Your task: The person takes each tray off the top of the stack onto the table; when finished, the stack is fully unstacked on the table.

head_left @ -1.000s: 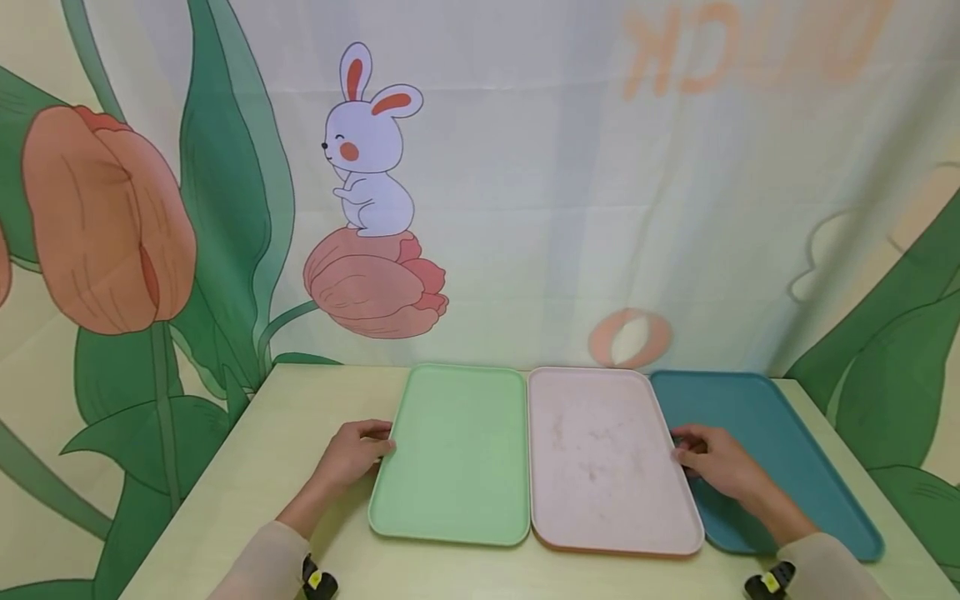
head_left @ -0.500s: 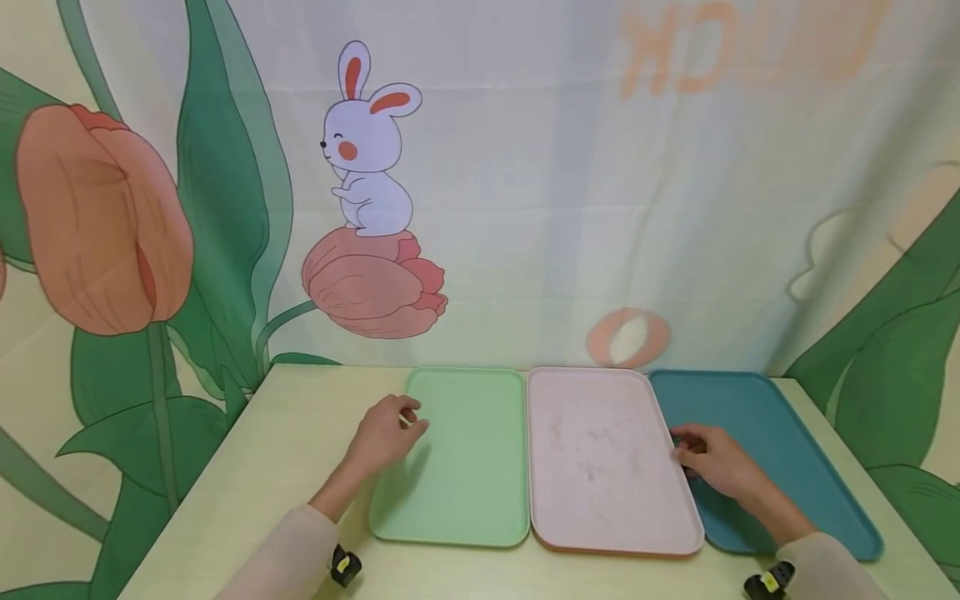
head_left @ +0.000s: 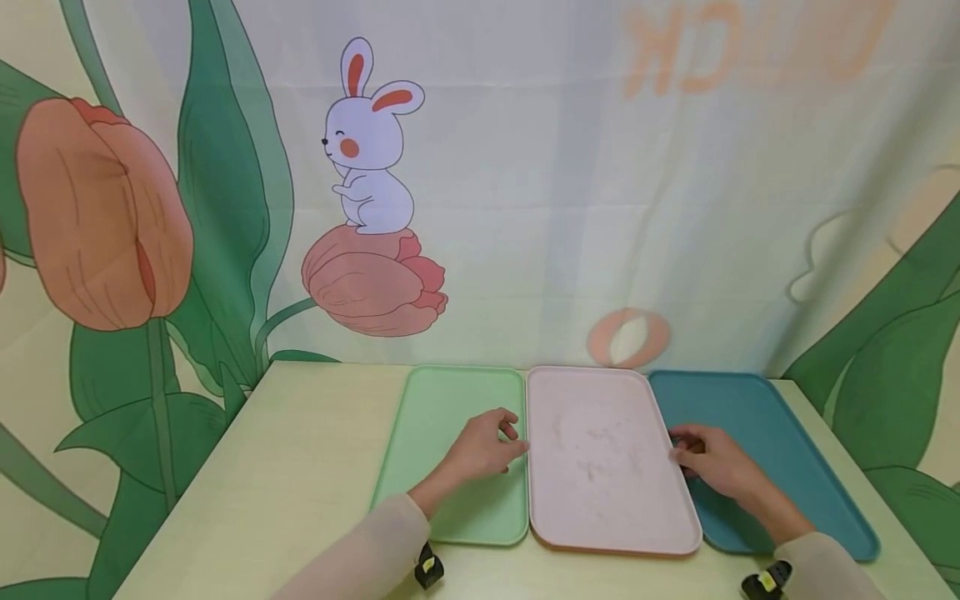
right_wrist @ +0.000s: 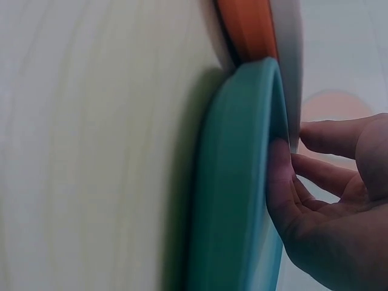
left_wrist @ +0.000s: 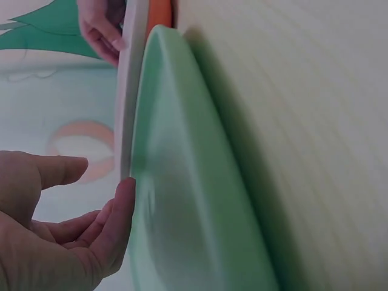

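On the worktop (head_left: 315,417), between the green tray (head_left: 442,417) and blue tray (head_left: 735,400), the pink tray (head_left: 600,450) sits atop an orange tray (right_wrist: 245,30). The right hand (head_left: 716,462) pinches pink's right edge; the left hand (head_left: 483,446), fingers parted, is near its left. One-sided lifting could tilt it.

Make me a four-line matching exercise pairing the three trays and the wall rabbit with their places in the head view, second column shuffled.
1. green tray
2. pale pink tray
3. blue tray
4. white rabbit

A. right end of the row
B. drawn sitting on a tulip
C. left end of the row
D. between the other two trays

Pairs: 1-C, 2-D, 3-A, 4-B
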Motion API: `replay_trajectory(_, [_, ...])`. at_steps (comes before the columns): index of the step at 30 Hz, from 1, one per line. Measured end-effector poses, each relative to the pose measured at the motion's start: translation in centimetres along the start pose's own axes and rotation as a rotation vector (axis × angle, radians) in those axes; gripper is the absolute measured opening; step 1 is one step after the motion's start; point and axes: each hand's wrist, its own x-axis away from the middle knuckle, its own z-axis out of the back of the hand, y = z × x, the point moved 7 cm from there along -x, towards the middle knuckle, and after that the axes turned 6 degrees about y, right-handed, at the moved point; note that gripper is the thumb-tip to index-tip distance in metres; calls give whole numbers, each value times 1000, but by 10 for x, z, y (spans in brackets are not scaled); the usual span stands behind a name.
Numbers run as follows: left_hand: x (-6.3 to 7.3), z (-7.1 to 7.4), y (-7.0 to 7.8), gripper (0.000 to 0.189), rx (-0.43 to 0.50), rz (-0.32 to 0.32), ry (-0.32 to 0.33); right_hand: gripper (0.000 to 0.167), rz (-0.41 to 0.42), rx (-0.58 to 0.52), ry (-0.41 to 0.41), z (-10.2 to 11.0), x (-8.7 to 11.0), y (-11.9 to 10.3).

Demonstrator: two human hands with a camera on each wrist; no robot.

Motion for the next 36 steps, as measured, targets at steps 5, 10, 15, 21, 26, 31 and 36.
replay_trajectory(5, [-8, -16, 1, 38, 48, 38, 7, 48, -14, -8, -7, 0, 0, 0])
replay_trajectory(10, [-16, -23, -3, 35, 56, 73, 35, 48, -4, -1, -1, 0, 1, 1])
replay_trajectory(15, [-18, -28, -4, 44, -9, 96, 27, 46, 7, -3, 3, 0, 1, 0])
replay_trajectory(21, [-19, -28, -4, 45, -49, 101, 3, 47, 3, 4, -1, 0, 0, -1])
replay_trajectory(26, [-18, -26, -6, 38, -39, 122, -8, 47, -11, 1, -3, 1, -2, 0])
replay_trajectory(31, [-18, -25, -9, 30, -4, 150, -31, 50, -18, -10, -5, 0, -3, 1])
replay_trajectory(36, [-18, -22, -13, 26, 114, 186, -38, 50, -25, -26, -17, 1, -3, 3])
